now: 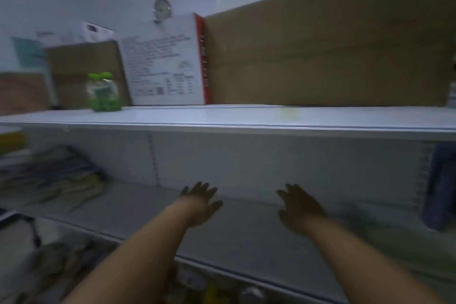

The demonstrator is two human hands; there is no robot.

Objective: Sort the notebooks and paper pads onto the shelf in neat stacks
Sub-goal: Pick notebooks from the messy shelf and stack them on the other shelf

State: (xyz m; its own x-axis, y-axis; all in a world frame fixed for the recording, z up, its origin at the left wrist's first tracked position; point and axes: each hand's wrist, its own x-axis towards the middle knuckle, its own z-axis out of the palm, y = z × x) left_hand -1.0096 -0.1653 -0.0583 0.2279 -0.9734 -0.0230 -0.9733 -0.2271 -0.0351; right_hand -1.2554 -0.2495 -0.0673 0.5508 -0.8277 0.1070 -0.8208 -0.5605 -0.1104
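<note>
left hand (199, 201): fingers spread, empty, over the middle shelf (246, 232); contact unclear
right hand (298, 207): likewise spread and empty, well apart from the left
notebooks (49, 180): slumped pile at the shelf's left end, long edges roughly left-right (heavy blur), cut off at the frame edge
upper shelf (222, 116): green-lidded jar (103, 92), white carton (162, 64), cardboard box (320, 57)

upper shelf (222, 116): jar (103, 92) at left, small carton (84, 64) behind it, printed carton (162, 66) to the jar's right, large carton (333, 57) just beside that, further right | lower shelf (246, 227): pile of pads (49, 180) far left, my left hand (199, 202) and right hand (301, 207) over the middle, apart
</note>
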